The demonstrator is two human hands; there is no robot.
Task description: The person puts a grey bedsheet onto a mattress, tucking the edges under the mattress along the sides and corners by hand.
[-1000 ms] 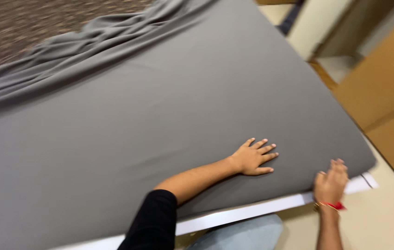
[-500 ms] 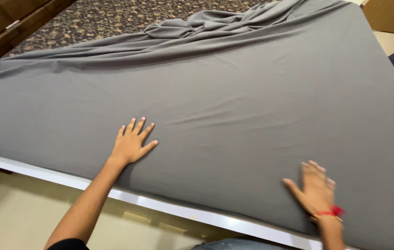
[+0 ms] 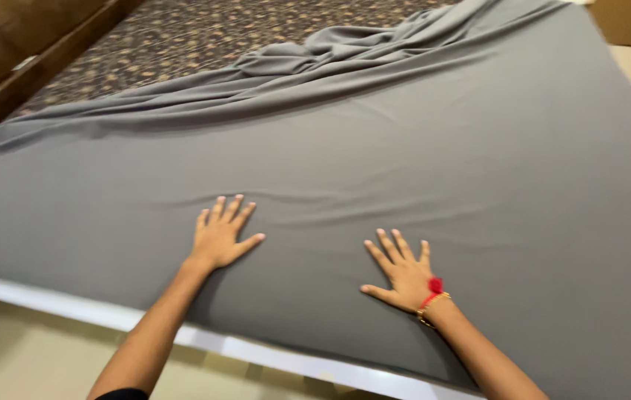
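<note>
left hand (image 3: 220,238) flat, fingers spread, on grey sheet (image 3: 374,148) | right hand (image 3: 403,271) flat, spread, beside it | neither grasps anything

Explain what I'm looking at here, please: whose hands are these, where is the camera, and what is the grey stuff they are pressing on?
There is no machine here. The picture comes from a camera worn on a person's head, looking down at their own two bare hands. The left hand and the right hand both lie flat, fingers spread, on a grey sheet stretched over a bed. Neither hand holds anything. The right wrist wears a red and gold bracelet. Toward the far side the sheet is bunched into folds, and beyond them a dark patterned mattress shows uncovered. A white bed edge runs along the near side, with pale floor below it.
</note>
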